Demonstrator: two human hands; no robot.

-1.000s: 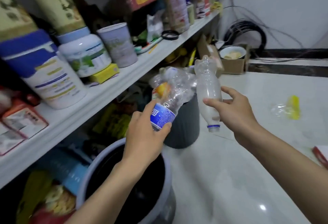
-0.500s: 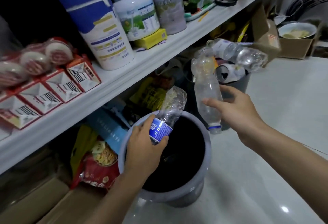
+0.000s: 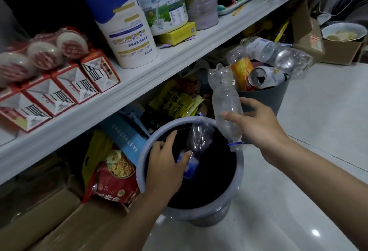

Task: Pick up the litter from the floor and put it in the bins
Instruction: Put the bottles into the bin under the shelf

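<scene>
Two bottles in play: left hand (image 3: 166, 164) inside the near bin (image 3: 140, 163) mouth, thumb on crushed blue-label bottle (image 3: 196, 143), grip unclear through blur. Right hand (image 3: 257, 124) clamps clear bottle (image 3: 225, 101) neck-down over the rim. Risk: released there, it may strike the rim and bounce out

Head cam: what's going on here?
A person is binning plastic bottles. The left hand is down in the mouth of the near bin with a crushed bottle; the blur hides whether the fingers grip it or have let go. The right hand holds a clear bottle, neck down, above that bin's far rim, not yet dropped. The far bin behind is heaped with bottles and a can.
</scene>
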